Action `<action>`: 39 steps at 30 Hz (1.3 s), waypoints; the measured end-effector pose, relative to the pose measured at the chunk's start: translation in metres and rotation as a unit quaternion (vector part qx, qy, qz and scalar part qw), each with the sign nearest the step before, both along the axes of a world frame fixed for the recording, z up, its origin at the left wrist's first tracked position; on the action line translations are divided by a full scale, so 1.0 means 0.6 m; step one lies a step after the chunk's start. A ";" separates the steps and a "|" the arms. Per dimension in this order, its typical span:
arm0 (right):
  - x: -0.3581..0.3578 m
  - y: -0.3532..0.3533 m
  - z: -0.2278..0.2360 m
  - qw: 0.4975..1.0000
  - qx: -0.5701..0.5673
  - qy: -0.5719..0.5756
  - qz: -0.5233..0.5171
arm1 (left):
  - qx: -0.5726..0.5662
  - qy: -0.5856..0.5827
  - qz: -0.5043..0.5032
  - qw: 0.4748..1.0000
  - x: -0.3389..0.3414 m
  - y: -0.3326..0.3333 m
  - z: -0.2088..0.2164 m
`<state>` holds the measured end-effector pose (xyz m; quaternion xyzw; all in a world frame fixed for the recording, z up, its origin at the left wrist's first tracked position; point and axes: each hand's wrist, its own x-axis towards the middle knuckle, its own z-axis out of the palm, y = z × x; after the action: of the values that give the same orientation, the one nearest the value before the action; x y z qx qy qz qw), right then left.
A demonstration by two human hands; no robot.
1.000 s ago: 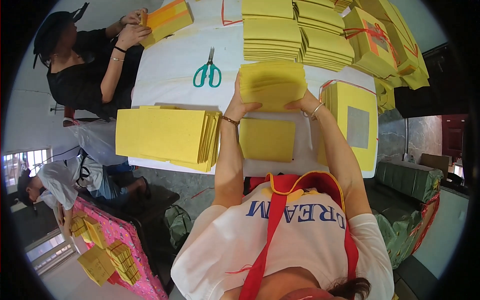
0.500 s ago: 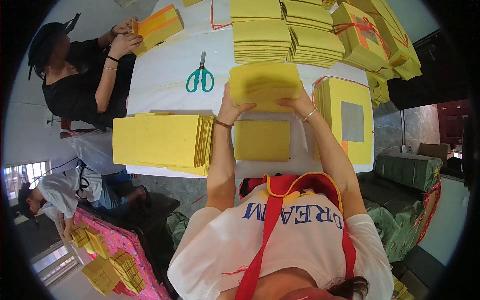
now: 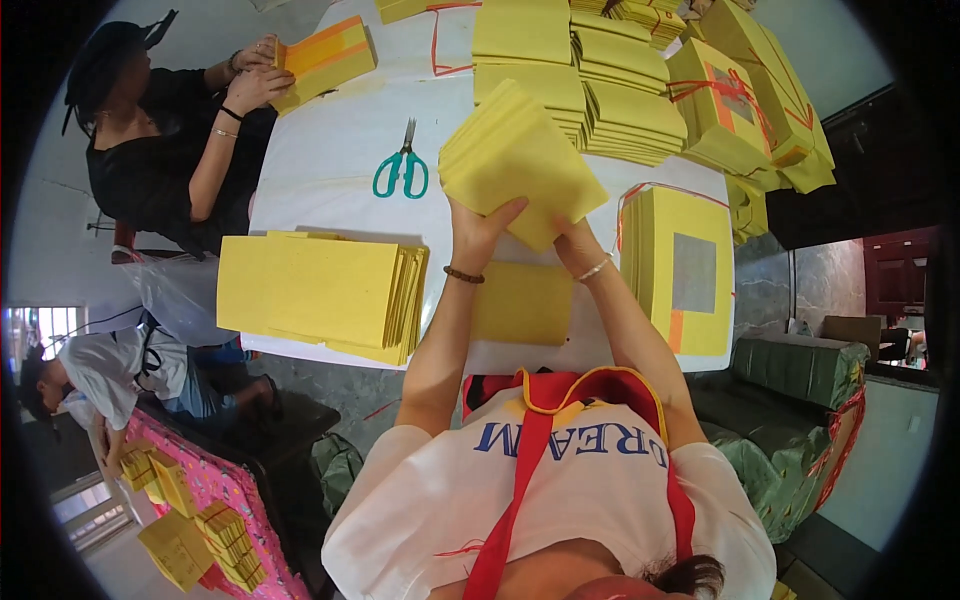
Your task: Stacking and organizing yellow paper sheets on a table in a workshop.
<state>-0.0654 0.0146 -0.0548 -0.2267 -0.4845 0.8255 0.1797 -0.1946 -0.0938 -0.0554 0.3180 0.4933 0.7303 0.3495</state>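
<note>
My left hand (image 3: 484, 230) and my right hand (image 3: 579, 246) grip a stack of yellow paper (image 3: 522, 165) from both sides, above the white table. The stack is tilted and turned, its layered sheet edges fanned at the upper left. My left thumb lies across its top face. Under my wrists, a flat yellow paper piece (image 3: 520, 312) rests near the table's front edge. A larger pile of yellow paper (image 3: 310, 290) lies to my left. To my right stands a yellow bundle with a grey patch (image 3: 694, 270) and red string. Teal-handled scissors (image 3: 402, 172) lie beyond my left hand.
Rows of yellow paper stacks (image 3: 525, 35) fill the far side, beside red-tied bundles (image 3: 715, 95). At the far left, a person in black (image 3: 165, 150) handles a yellow-orange piece (image 3: 325, 65). Another person (image 3: 110, 370) is by a pink-covered table (image 3: 210, 460). Green wrapped bales (image 3: 800, 375) stand right.
Both my hands have turned the paper stack from level to slanted, its left side now raised. My right hand has shifted inward and nearer me. The view has moved slightly.
</note>
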 end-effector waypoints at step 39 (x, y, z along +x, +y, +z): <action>-0.028 0.071 0.122 0.874 0.472 -0.039 0.110 | 0.045 -0.060 0.021 0.997 -0.011 0.011 -0.013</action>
<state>-0.0825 0.0571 0.0184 -0.0917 -0.8451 0.5036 0.1543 -0.2010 -0.0872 -0.0629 0.2787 0.4451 0.7767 0.3479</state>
